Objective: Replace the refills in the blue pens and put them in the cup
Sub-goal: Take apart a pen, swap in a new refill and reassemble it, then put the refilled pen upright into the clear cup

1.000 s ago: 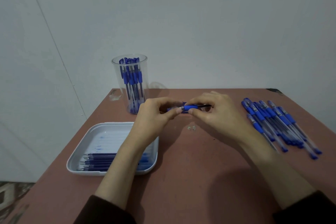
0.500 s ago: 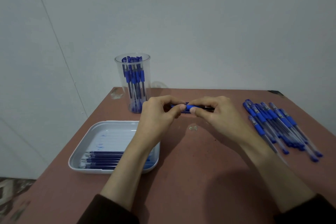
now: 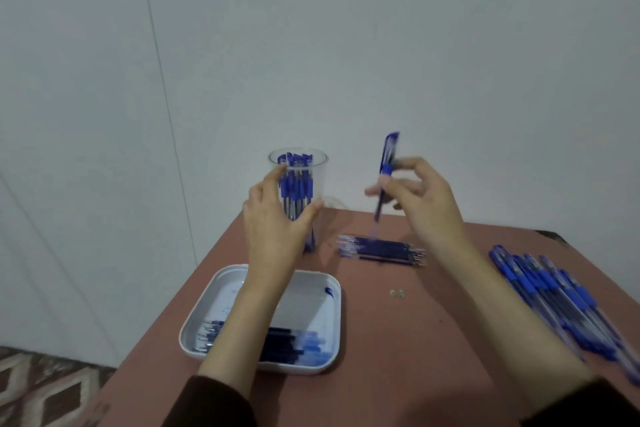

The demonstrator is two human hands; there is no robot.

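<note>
Blue pen [image 3: 389, 152] near-upright, cap up, pinched in right hand [image 3: 429, 204] fingers; left hand [image 3: 273, 222] grips cup [image 3: 313, 173].

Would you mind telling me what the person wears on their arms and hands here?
The person wears dark, brownish sleeves: the left sleeve and right sleeve stop well above the wrists, leaving the forearms bare. The left hand and right hand are bare too, with no gloves, rings or watch visible.
</note>
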